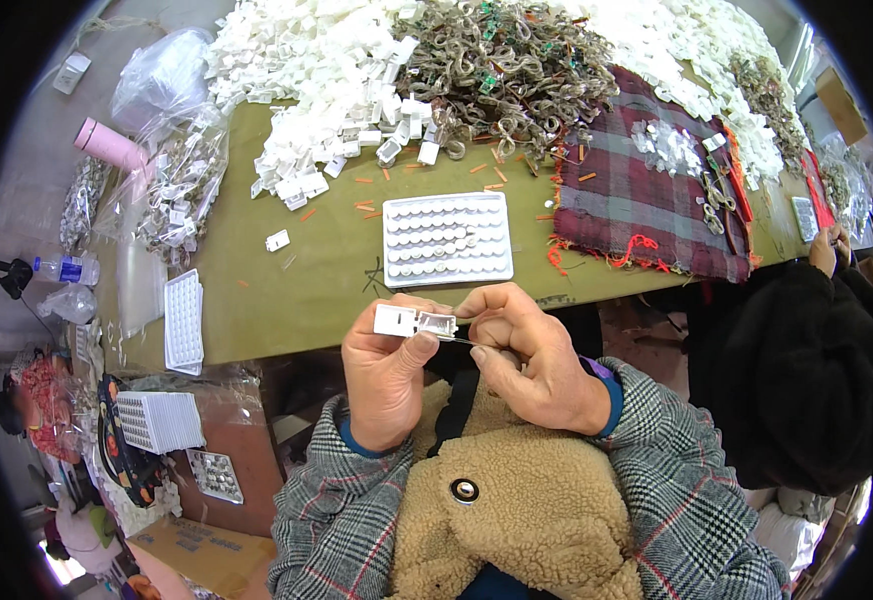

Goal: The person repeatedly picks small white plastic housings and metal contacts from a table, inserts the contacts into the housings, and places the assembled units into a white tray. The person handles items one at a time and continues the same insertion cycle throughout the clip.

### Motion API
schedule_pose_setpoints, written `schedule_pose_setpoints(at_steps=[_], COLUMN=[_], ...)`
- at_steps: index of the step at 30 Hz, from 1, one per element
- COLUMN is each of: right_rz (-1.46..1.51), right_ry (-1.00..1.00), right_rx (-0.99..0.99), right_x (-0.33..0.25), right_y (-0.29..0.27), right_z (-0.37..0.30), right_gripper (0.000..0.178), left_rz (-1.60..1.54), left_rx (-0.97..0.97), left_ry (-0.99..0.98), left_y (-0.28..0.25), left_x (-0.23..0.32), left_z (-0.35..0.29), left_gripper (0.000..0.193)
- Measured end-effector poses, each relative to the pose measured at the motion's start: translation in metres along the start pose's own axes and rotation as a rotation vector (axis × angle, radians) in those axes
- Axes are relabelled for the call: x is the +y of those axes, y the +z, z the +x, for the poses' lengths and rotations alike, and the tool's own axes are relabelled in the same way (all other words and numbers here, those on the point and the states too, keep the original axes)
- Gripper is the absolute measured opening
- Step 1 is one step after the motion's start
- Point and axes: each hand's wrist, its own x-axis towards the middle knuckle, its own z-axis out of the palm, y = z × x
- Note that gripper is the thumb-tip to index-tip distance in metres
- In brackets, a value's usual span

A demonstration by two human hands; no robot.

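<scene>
A small white rectangular plastic housing (pixel 412 321) sits low in the middle of the view, just near of the table edge. The left hand (pixel 389 375) pinches it between thumb and fingers. The right hand (pixel 527 360) has its fingers curled shut around a thin dark pin-like tool (pixel 460 340) that meets the housing's right end. Holding the piece steady and feeding straight in seems wise. The tool's tip is too small to make out. A white compartmented plastic tray (pixel 448 239) lies beyond on the olive-green table (pixel 287 290).
</scene>
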Motion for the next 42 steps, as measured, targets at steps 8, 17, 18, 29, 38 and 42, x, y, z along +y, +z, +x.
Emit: schedule_pose_setpoints(at_steps=[8,17,18,29,38,42], right_rz=[-0.323,0.072,0.358,-0.241,-0.598,-0.852], right_ry=[-0.342,0.025,0.225,-0.149,-0.274,-0.377], right_rx=[0.155,0.041,-0.021,0.116,0.299,0.246], right_x=[0.001,0.006,0.007,0.005,0.029,0.051], right_y=[-0.003,-0.009,-0.009,0.0,-0.022,-0.025], right_z=[0.01,0.011,0.01,0.015,0.047,0.064], right_gripper=[0.011,0.008,0.007,0.014,0.021,0.03], left_rz=[0.209,0.073,-0.007,0.051,-0.023,-0.029], left_rx=[-0.032,-0.094,-0.103,0.003,0.03,0.027], left_ry=[0.059,0.035,0.009,-0.452,-0.491,-0.494], left_y=[-0.002,-0.003,-0.003,-0.016,-0.025,-0.025], left_x=[0.004,-0.002,-0.003,-0.004,0.001,-0.003], left_z=[0.0,0.001,0.001,-0.005,0.004,0.013], left_gripper=[0.018,0.018,0.019,0.025,0.021,0.02])
